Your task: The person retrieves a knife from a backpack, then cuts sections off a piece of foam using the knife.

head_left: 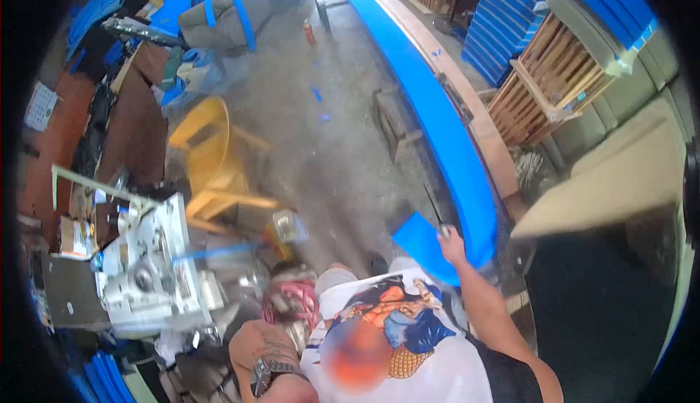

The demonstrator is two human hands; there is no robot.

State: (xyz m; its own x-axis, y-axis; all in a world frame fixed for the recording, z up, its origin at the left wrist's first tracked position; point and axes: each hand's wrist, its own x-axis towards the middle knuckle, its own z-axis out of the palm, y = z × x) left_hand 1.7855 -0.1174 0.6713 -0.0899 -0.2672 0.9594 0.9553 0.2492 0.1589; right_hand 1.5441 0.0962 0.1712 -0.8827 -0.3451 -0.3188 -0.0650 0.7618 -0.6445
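- At the lower left, only a bent arm [259, 348] is seen; the left hand is hidden, so its grip cannot be told.
- Near the body, a blue flap [415, 241] is spread.
- At its right edge, a thin tool [442, 226] is gripped by the closed right hand [451, 247], pointed away, probably for safety.
- Farther right, a long blue strip [432, 104] is laid lengthwise, seemingly to keep its near end reachable.

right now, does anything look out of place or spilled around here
Small blue scraps lie loose on the floor, left of the long blue strip, probably stray offcuts. A reddish container also sits there, where it could get kicked. I see no spill.
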